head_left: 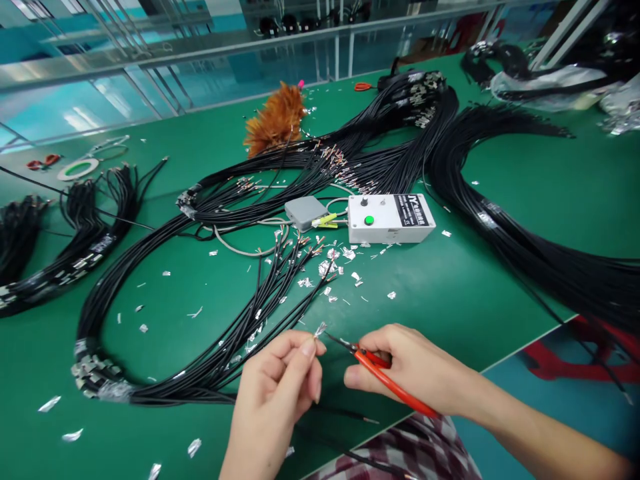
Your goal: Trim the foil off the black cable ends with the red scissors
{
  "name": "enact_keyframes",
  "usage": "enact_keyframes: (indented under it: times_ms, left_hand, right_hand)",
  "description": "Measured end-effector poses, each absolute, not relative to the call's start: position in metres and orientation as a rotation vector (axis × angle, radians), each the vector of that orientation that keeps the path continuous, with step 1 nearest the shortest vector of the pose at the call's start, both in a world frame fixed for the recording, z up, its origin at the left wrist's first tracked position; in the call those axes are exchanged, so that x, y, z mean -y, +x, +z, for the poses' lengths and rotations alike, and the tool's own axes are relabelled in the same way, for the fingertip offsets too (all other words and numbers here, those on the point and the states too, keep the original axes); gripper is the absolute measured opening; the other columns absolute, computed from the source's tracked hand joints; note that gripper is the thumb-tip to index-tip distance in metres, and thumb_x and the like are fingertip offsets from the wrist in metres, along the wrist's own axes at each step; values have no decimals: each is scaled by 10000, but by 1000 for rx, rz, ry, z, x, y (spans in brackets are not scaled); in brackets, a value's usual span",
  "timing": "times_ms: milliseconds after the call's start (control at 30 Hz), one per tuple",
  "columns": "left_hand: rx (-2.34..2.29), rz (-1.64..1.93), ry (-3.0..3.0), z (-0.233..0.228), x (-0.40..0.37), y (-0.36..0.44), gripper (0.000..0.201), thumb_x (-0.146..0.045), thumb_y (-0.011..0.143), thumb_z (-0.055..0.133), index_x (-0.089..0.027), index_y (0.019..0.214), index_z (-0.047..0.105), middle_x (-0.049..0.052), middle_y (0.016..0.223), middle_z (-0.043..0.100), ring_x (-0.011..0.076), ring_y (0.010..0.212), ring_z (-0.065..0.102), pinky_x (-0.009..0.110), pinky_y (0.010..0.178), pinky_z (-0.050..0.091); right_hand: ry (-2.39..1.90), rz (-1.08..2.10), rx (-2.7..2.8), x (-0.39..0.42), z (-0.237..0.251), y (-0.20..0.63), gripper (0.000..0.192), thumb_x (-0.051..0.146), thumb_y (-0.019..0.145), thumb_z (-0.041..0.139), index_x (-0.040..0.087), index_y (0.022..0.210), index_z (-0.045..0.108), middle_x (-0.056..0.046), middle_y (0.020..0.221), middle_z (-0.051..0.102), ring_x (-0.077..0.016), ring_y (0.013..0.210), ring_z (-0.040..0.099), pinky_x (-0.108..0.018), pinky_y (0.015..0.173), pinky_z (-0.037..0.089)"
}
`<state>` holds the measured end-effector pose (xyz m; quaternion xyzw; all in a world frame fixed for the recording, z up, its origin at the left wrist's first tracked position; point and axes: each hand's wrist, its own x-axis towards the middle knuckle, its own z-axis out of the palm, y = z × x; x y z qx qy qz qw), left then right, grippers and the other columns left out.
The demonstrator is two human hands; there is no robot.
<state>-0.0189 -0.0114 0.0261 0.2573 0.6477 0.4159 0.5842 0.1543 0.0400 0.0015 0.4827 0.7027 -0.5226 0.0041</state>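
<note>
My left hand (283,380) pinches a black cable near its stripped end (321,330), where thin wires and a bit of silvery foil stick out past the fingertips. Most of that cable is hidden by the hand. In my right hand (410,367) is a pair of red-handled scissors (385,381), gripped by the handles, with the narrow tip pointing left just beside the stripped end. A bundle of black cables (165,387) curves round on the left, its stripped copper ends (305,250) lying beyond my left hand. Foil scraps (327,267) are scattered around them.
A white box with a green button (390,219) stands behind the scraps, beside a grey pedal-like block (306,212). Thick cable bundles lie right (500,227), left (90,260) and at the back. Also there are an orange feather duster (277,120) and a tape roll (78,169).
</note>
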Motion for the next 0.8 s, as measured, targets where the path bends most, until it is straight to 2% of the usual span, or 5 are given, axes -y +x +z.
enact_keyframes:
  times_ms: [167, 367, 600, 800]
  left_hand:
    - [-1464, 897, 619, 25, 12, -19, 306, -412, 830, 547, -107, 830, 529, -26, 497, 410, 24, 444, 186, 147, 426, 81]
    - [-1342, 841, 601, 16, 14, -29, 350, -458, 814, 579, -110, 830, 556, -12, 475, 445, 24, 405, 221, 135, 390, 97]
    - [-1144, 855, 519, 15, 10, -37, 305, -390, 833, 589, -97, 750, 562, -34, 428, 404, 1, 373, 166, 146, 384, 58]
    - [-1059, 841, 463, 8, 9, -44, 273, -348, 851, 565, -91, 757, 571, -30, 420, 407, -1, 341, 176, 177, 389, 63]
  right_hand:
    - [1430, -1754, -2197, -43, 2, 144, 549, 630, 700, 617, 147, 605, 372, 9, 604, 270, -108, 592, 188, -201, 434, 184]
    - [1414, -1721, -2219, -45, 1, 142, 555, 626, 702, 613, 143, 599, 360, 7, 611, 256, -105, 588, 183, -201, 428, 167]
    - [1349, -1864, -2163, -40, -7, 143, 527, 619, 744, 579, 154, 631, 359, 3, 633, 256, -104, 587, 188, -200, 435, 176]
    - [1486, -1619, -2243, -39, 0, 137, 581, 666, 699, 586, 141, 585, 365, 8, 599, 245, -100, 570, 194, -203, 410, 155]
